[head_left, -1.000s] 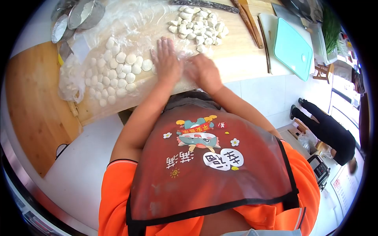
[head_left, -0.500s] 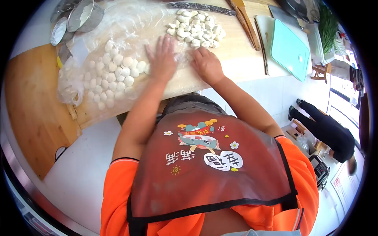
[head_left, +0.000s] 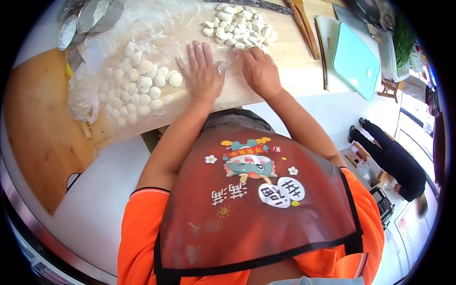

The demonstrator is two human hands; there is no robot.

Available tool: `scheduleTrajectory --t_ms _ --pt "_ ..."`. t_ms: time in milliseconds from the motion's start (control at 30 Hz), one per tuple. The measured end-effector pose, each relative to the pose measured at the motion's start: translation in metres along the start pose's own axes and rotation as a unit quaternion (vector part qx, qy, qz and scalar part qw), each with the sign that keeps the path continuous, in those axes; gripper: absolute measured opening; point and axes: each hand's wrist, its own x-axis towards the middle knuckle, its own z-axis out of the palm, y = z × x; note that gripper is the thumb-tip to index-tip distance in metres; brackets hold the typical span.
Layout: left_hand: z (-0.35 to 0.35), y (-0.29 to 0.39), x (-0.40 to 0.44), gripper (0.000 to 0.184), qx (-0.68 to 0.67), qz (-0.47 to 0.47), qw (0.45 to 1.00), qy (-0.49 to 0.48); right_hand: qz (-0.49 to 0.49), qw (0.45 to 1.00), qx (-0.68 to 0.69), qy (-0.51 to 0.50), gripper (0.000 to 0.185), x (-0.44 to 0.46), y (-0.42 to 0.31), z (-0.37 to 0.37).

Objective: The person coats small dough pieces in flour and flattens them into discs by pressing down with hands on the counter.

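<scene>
My left hand [head_left: 205, 71] lies palm down on the floured board, its fingers stretched out and apart. Just left of it is a group of flattened dough rounds [head_left: 145, 83], partly spread over clear plastic. My right hand [head_left: 261, 73] is beside it on the right, fingers curled downward at the lower edge of a heap of small dough pieces [head_left: 235, 28]. What the right fingers hold, if anything, is hidden. Both hands have flour on them.
Metal bowls [head_left: 99, 16] stand at the far left. A dark rod [head_left: 256, 4] and wooden sticks [head_left: 304, 28] lie behind and right of the heap. Farther right are a mint-green lid [head_left: 356, 61] and green vegetables [head_left: 403, 40]. A person in black [head_left: 394, 156] is at the right.
My left hand has shifted right, uncovering a dough round at its left. My right hand has moved slightly right, its fingers nearer the heap. The view has shifted a little.
</scene>
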Motion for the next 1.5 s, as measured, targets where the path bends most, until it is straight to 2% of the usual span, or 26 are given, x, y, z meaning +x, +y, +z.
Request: scheduleTrajectory --t_ms 100,233,267,333,367,400,467,500,533,567,600,633,667,833,900,933,1033,1100,1133,1167,1200,1233,1333,1433,1500 --pt "0.0 -0.001 0.01 0.075 -0.006 0.025 1.0 0.0 -0.079 0.995 -0.042 -0.035 0.026 0.023 0.027 0.003" --pt "0.005 -0.011 0.024 0.072 0.008 0.041 0.999 0.01 -0.133 0.984 -0.073 -0.089 0.027 0.045 0.041 -0.007" --pt "0.01 -0.019 0.029 0.071 0.022 0.046 0.999 0.013 -0.118 0.988 -0.05 -0.084 0.026 0.047 0.039 -0.008" --pt "0.006 -0.053 0.043 0.065 0.048 -0.011 0.997 0.056 -0.085 0.993 0.002 -0.087 0.025 0.04 0.031 -0.009" --pt "-0.011 -0.068 0.051 0.057 0.105 -0.036 0.991 0.079 -0.048 0.994 0.059 -0.084 0.027 0.037 0.023 -0.009" --pt "-0.027 -0.076 0.052 0.052 0.03 -0.043 0.988 0.145 -0.004 0.99 0.106 -0.09 0.027 0.034 0.015 -0.005" --pt "-0.055 -0.071 0.051 0.046 -0.07 -0.096 0.988 0.098 0.089 0.971 0.196 -0.1 0.029 0.025 -0.002 0.001" --pt "-0.066 -0.062 0.046 0.045 -0.213 -0.108 0.971 -0.004 0.115 0.963 0.223 -0.101 0.031 0.023 -0.012 -0.001" --pt "-0.076 -0.05 0.041 0.044 -0.351 -0.115 0.923 -0.105 0.122 0.956 0.244 -0.103 0.032 0.023 -0.021 -0.004" --pt "-0.081 -0.04 0.036 0.044 -0.478 -0.116 0.847 -0.203 0.13 0.95 0.265 -0.105 0.032 0.024 -0.028 -0.009" --pt "-0.079 -0.034 0.028 0.043 -0.542 -0.108 0.805 -0.216 0.138 0.943 0.285 -0.106 0.033 0.024 -0.032 -0.011" --pt "-0.071 -0.028 0.019 0.042 -0.604 -0.099 0.758 -0.227 0.103 0.95 0.284 -0.081 0.033 0.021 -0.031 -0.01" --pt "-0.067 -0.026 0.013 0.041 -0.662 -0.091 0.705 -0.238 0.104 0.949 0.278 -0.105 0.033 0.02 -0.03 -0.013" --pt "-0.064 -0.025 0.01 0.037 -0.696 -0.173 0.637 -0.282 0.116 0.937 0.266 -0.196 0.031 0.018 -0.024 -0.033" --pt "-0.07 -0.02 0.007 0.036 -0.708 -0.237 0.587 -0.311 0.001 0.969 0.215 -0.121 0.03 0.012 -0.021 -0.028" --pt "-0.07 -0.018 0.006 0.036 -0.705 -0.232 0.594 -0.312 -0.056 0.977 0.186 -0.083 0.029 0.009 -0.019 -0.027" --pt "-0.065 -0.013 0.003 0.032 -0.689 -0.226 0.613 -0.313 -0.071 0.972 0.199 -0.1 0.028 0.008 -0.025 -0.031" --pt "-0.053 -0.024 0.004 0.029 -0.669 -0.239 0.63 -0.313 -0.086 0.98 0.145 -0.107 0.028 0.007 -0.018 -0.033" --pt "-0.049 -0.032 0.005 0.029 -0.573 -0.174 0.758 -0.258 -0.093 0.983 0.118 -0.11 0.028 0.007 -0.013 -0.033" --pt "-0.045 -0.042 0.006 0.03 -0.457 -0.102 0.862 -0.195 -0.111 0.986 0.069 -0.102 0.029 0.007 -0.007 -0.032" --pt "-0.042 -0.046 0.004 0.031 -0.327 -0.027 0.936 -0.127 -0.128 0.987 0.02 -0.094 0.029 0.006 0.0 -0.03" --pt "-0.04 -0.046 0.0 0.033 -0.256 0.019 0.965 -0.062 -0.146 0.985 -0.03 -0.086 0.03 0.005 0.007 -0.028" --pt "-0.036 -0.05 -0.012 0.038 -0.115 0.208 0.971 0.003 -0.151 0.977 -0.082 -0.127 0.032 -0.009 0.022 -0.009" --pt "-0.042 -0.043 -0.024 0.044 -0.135 0.095 0.985 0.047 -0.056 0.994 0.032 -0.088 0.026 -0.025 0.018 -0.012" --pt "-0.037 -0.041 -0.03 0.047 -0.16 0.034 0.984 0.072 0.021 0.995 0.035 -0.096 0.03 -0.033 0.015 -0.011"
